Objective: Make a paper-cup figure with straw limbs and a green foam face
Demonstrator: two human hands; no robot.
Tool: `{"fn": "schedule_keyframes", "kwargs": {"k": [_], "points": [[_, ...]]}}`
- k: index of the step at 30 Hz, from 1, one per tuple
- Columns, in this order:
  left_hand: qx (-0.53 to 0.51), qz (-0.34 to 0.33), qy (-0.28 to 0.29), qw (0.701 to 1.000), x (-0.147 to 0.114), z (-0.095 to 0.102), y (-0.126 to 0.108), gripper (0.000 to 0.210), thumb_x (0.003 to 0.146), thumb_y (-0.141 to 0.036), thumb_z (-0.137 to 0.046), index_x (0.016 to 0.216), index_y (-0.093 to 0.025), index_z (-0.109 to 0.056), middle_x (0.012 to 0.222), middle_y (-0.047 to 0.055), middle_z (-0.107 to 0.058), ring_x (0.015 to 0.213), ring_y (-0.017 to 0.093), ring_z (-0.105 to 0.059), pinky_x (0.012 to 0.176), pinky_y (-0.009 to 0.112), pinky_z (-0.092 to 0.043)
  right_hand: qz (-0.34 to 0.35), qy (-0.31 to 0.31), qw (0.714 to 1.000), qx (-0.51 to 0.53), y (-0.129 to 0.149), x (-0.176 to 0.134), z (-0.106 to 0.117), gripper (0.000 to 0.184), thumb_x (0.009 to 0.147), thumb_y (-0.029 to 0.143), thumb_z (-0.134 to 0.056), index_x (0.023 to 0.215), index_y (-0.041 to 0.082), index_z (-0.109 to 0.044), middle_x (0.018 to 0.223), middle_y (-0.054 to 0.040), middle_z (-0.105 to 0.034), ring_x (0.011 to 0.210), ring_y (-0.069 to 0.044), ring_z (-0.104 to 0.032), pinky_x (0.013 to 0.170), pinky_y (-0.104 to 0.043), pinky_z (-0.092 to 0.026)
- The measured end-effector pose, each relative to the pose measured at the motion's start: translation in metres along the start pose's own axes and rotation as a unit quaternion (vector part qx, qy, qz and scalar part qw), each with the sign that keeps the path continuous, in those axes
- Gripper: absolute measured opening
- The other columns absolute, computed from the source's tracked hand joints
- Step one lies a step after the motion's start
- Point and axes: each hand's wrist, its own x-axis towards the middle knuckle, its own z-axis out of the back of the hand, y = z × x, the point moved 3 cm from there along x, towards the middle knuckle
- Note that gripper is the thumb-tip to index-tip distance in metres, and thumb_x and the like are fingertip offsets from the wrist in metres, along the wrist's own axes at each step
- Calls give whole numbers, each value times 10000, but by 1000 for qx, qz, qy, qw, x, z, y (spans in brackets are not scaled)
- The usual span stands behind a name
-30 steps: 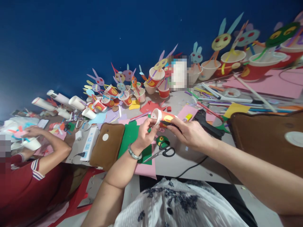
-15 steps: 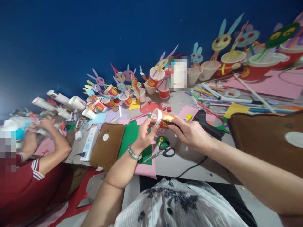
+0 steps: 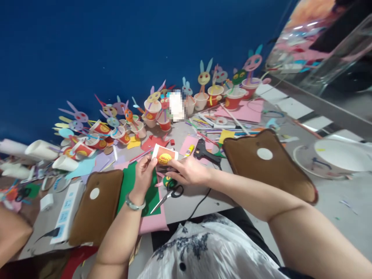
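A red and white paper cup (image 3: 166,155) with a yellow emblem lies on its side in the air above the table. My left hand (image 3: 146,170), a bangle at its wrist, is closed on the cup's left end. My right hand (image 3: 188,170) is at the cup's lower right, fingers closed round a slim black pen-like tool (image 3: 164,169); its exact kind is unclear. Just below my hands lie black-handled scissors (image 3: 171,193) and a green paper face (image 3: 168,181), partly hidden. Green paper (image 3: 128,188) lies under my left forearm.
Several paper cups with bunny figures (image 3: 204,77) line the blue wall. A black glue gun (image 3: 206,152) lies right of my hands, a yellow glue stick (image 3: 189,150) beside it. Brown cushions (image 3: 97,201) flank me. A power strip (image 3: 67,213) and a co-worker's arm (image 3: 13,232) are left.
My view has swung right, so the table's right end and a round white tub now show. The cup has turned, and its printed side faces me more. Both hands stay at it.
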Motion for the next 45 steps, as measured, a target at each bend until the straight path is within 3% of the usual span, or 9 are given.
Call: {"fn": "schedule_keyframes", "kwargs": {"k": [4, 9, 17, 21, 25, 29, 36, 45], "points": [[31, -20, -51, 998, 1, 5, -4, 272, 835, -436, -700, 796, -171, -656, 769, -3, -660, 724, 131, -587, 717, 231, -481, 15, 19, 1000, -7, 1, 0, -2, 412, 1047, 472, -317, 1152, 143, -541, 784, -82, -712, 570, -163, -575, 527, -276, -280], [-21, -28, -88, 996, 8, 12, 1, 280, 794, -426, -738, 832, -168, -637, 802, -6, -659, 750, 127, -600, 755, 239, -489, 22, -33, 999, -2, -2, -1, -2, 468, 1048, 508, -273, 1189, 140, -525, 737, -73, -711, 575, -178, -599, 537, -278, -311], [-92, 13, -64, 994, 9, 10, 4, 267, 763, -383, -752, 808, -160, -611, 793, 3, -685, 749, 141, -641, 764, 267, -508, 16, -67, 998, 13, -4, -3, -1, 430, 1041, 514, -301, 1046, 158, -543, 706, -67, -700, 579, -174, -616, 542, -269, -326], [-114, 20, -59, 991, 9, 8, 9, 258, 762, -364, -760, 787, -165, -596, 771, -2, -680, 714, 132, -633, 733, 263, -508, 0, -96, 995, 32, -4, -4, 0, 364, 1034, 470, -350, 1087, 167, -545, 752, -67, -711, 616, -180, -642, 571, -263, -362], [-129, 7, -52, 990, 12, 9, 14, 266, 747, -377, -786, 822, -159, -651, 792, 8, -688, 738, 128, -639, 753, 257, -508, -41, -138, 989, 35, -8, -5, 2, 326, 1017, 456, -420, 1054, 173, -579, 686, -39, -687, 523, -149, -599, 528, -248, -334], [-150, -9, -37, 988, 15, 9, 14, 262, 761, -377, -787, 882, -161, -703, 838, 19, -704, 775, 123, -642, 777, 254, -505, -62, -152, 985, 47, -15, -4, -1, 361, 997, 495, -434, 1025, 176, -600, 608, -19, -655, 481, -154, -598, 502, -242, -352], [-178, -6, -35, 983, 14, 9, 12, 287, 729, -362, -839, 821, -175, -642, 783, -28, -645, 721, 82, -607, 732, 216, -494, -94, -159, 982, 47, -18, -4, -3, 412, 986, 529, -423, 1019, 168, -619, 615, -30, -668, 483, -153, -608, 500, -239, -380], [-51, -49, -18, 997, 9, 6, 2, 264, 801, -387, -775, 866, -161, -655, 803, 2, -678, 724, 102, -637, 693, 219, -508, -84, -151, 984, -34, -13, 0, -2, 517, 1023, 549, -337, 1044, 144, -657, 577, -36, -658, 485, -165, -624, 483, -241, -343]]}}
